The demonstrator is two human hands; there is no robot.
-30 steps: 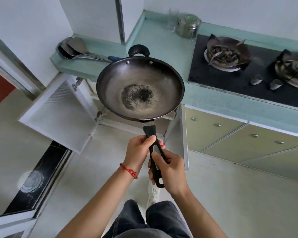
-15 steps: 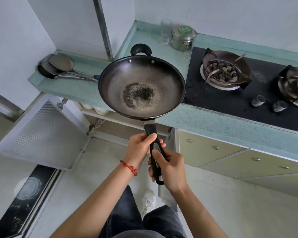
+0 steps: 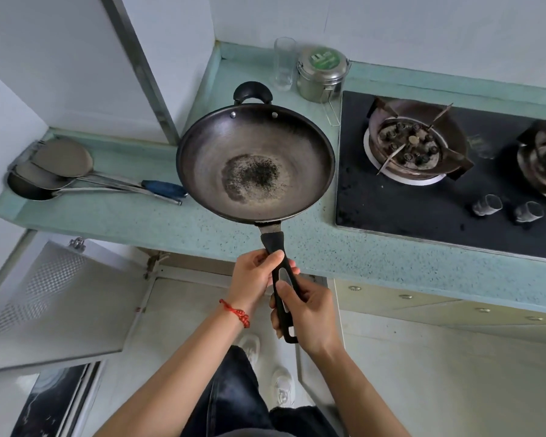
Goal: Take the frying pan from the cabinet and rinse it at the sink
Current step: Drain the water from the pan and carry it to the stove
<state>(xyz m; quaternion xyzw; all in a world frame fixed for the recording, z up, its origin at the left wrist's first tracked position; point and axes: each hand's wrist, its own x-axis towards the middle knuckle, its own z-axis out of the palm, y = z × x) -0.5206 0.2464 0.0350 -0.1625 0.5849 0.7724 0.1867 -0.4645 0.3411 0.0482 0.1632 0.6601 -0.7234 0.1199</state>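
The dark frying pan (image 3: 255, 162) hangs level above the green counter's front edge, a burnt patch in its middle and a small loop handle on its far rim. Its long black handle points toward me. My left hand (image 3: 254, 279) grips the upper part of that handle. My right hand (image 3: 306, 313) holds the lower part just behind it. The cabinet door (image 3: 54, 298) below the counter stands open at the left. No sink is in view.
Ladles and spatulas (image 3: 60, 171) lie on the counter (image 3: 133, 216) at the left. A glass (image 3: 284, 63) and a steel lidded tin (image 3: 322, 74) stand at the back. A black gas hob (image 3: 423, 203) with two burners fills the right. Closed drawers (image 3: 423, 310) sit below.
The pan has risen from in front of the open cabinet to above the counter edge, both hands still on its handle. My view has tilted up and closer to the counter.
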